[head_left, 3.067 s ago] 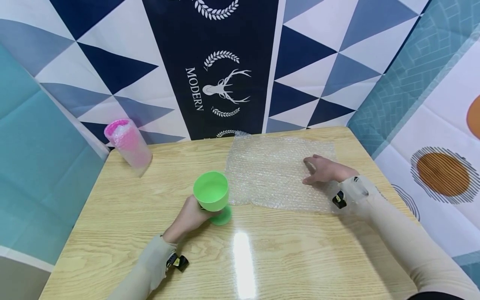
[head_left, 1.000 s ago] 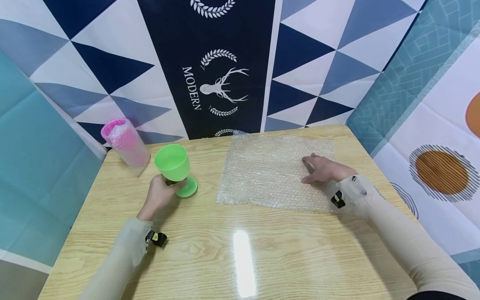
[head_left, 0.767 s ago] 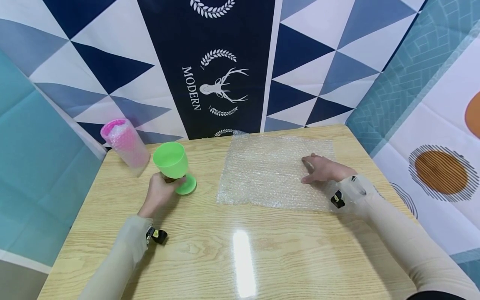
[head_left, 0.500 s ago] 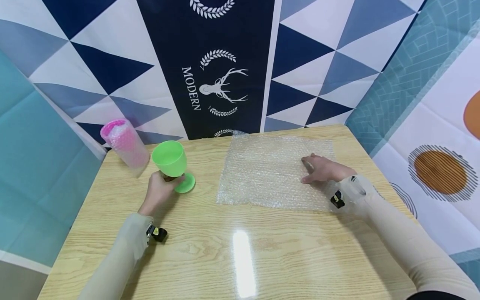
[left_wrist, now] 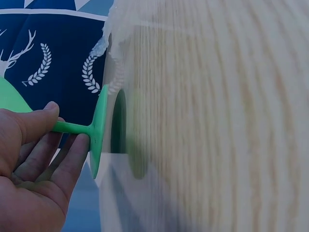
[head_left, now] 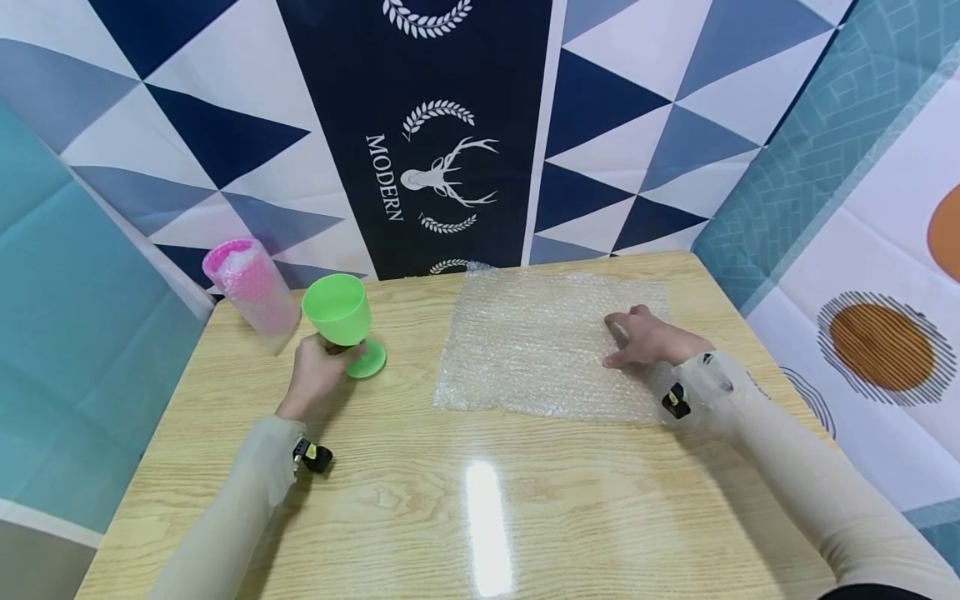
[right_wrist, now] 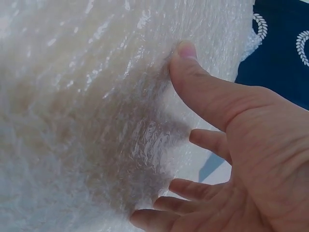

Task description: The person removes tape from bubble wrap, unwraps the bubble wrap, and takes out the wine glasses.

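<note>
At the back left of the table, my left hand (head_left: 313,372) pinches the stem of a green plastic goblet (head_left: 337,310). The bowl's mouth faces up toward the head camera. In the left wrist view, thumb and fingers close round the stem, and the goblet's foot (left_wrist: 98,133) hovers a little above the tabletop, apart from its dark reflection. A sheet of clear bubble wrap (head_left: 525,350) lies flat at the back centre-right. My right hand (head_left: 647,339) rests on its right part. The right wrist view shows the fingertips (right_wrist: 186,50) spread and touching the bubble wrap, holding nothing.
A pink-rimmed cylinder in clear wrapping (head_left: 258,287) stands at the table's back left corner, close to the goblet. Patterned cloth walls (head_left: 457,50) rise behind and beside the wooden table (head_left: 420,500). A bright light reflection lies on the front of the tabletop.
My left hand has carried the goblet from beside the bubble wrap leftward and back, near the wrapped pink cylinder. Lately it has drifted slightly farther back. My right hand has stayed almost still.
</note>
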Tool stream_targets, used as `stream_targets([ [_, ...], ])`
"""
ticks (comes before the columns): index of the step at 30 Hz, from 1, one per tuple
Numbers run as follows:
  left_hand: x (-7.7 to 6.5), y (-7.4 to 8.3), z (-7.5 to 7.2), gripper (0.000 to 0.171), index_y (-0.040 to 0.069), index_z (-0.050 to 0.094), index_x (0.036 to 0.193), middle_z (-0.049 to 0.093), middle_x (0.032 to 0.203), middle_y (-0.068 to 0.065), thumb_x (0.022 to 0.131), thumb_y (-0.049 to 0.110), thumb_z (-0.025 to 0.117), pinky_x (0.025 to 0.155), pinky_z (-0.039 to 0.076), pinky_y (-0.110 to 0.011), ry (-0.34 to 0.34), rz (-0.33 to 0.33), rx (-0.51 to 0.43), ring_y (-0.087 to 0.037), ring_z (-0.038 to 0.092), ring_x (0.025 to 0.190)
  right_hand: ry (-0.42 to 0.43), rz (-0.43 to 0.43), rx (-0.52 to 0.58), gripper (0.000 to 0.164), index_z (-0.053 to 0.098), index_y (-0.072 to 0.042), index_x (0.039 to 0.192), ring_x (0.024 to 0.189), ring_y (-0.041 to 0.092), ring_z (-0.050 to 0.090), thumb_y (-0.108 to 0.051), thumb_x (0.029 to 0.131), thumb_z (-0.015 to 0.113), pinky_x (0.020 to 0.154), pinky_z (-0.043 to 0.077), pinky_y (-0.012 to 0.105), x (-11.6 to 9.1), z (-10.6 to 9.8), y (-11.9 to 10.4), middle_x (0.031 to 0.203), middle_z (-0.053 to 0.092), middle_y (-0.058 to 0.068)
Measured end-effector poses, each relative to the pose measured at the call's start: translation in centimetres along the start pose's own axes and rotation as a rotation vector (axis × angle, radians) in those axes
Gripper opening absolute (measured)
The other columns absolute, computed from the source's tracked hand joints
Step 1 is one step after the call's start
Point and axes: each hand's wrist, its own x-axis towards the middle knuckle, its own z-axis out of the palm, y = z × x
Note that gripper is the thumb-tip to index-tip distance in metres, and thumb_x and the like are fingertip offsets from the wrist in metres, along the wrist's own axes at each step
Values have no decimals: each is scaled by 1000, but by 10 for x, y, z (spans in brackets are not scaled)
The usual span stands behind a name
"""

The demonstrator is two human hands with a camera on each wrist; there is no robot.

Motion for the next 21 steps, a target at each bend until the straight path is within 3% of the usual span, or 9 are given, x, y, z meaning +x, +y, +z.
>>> stream_targets([
  [7, 7, -2, -2, 39, -7, 65, 124, 69, 123, -28, 93, 14, 77, 108, 51, -52, -13, -27, -21, -42, 67, 117, -22, 2, -61, 88, 36, 1, 156, 140, 57, 37, -43, 92, 77, 112, 37, 72, -2, -3, -2, 154, 36, 38],
  [13, 12, -5, -3, 39, -7, 65, 123, 70, 122, -28, 93, 14, 77, 108, 51, -52, 6, -41, -19, -42, 66, 117, -66, 25, -74, 87, 30, 0, 159, 142, 62, 30, -39, 95, 73, 111, 34, 76, -5, -6, -6, 157, 24, 42],
  [21, 15, -8, -6, 41, -7, 62, 128, 67, 127, -28, 95, 14, 75, 113, 48, -51, 0, -81, -26, -41, 64, 122, -70, 27, -62, 83, 29, -2, 160, 144, 62, 27, -35, 97, 72, 112, 33, 75, -5, -5, -7, 159, 20, 41],
])
